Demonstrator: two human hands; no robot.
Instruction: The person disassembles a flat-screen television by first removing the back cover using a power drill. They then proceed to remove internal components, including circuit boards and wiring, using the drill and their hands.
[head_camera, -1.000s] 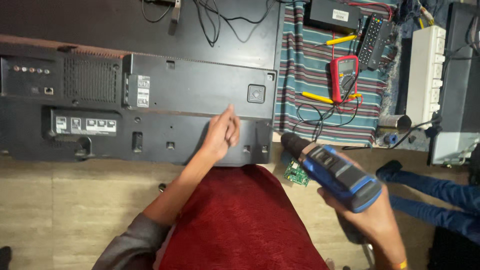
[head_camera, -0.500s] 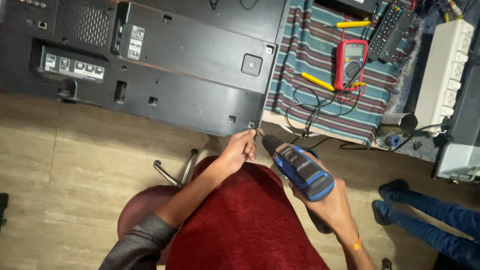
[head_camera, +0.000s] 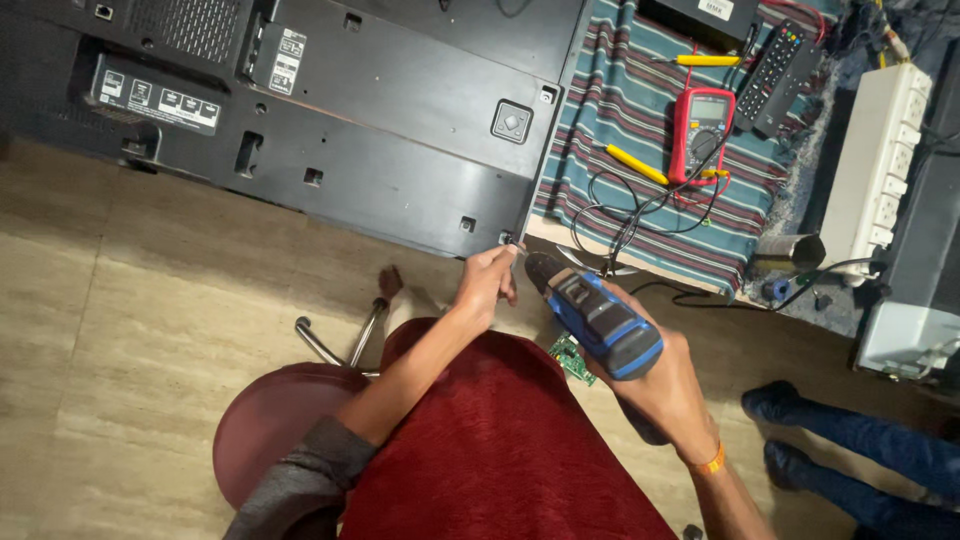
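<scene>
Tan floor tiles fill the low left of my view, and up at 12 o'clock a big black television back panel (head_camera: 400, 130) lies flat on the counter (head_camera: 560, 235). At about 2 o'clock from it, a striped cloth (head_camera: 620, 110) holds a red meter (head_camera: 703, 130), a dark remote (head_camera: 780, 65) and yellow probes.

My left hand (head_camera: 488, 283) is at the panel's lower right corner. Its fingertips (head_camera: 512, 250) are pinched narrow on something tiny right by the corner screw hole. It may be a screw, but it is too small for me to tell.

My right hand (head_camera: 665, 385) is wrapped tight around the blue and black power drill (head_camera: 598, 318). The drill tip points toward 10 o'clock and sits just beside my left fingertips, near the corner but not on the panel.

I judge the job is partway. The panel lies on the set, and several holes along its edge look dark, so I cannot tell which screws are in or out.

A round red stool (head_camera: 270, 420) sits at 7 o'clock, and another person's blue legs and dark shoes (head_camera: 790, 400) are at 4 o'clock.
</scene>
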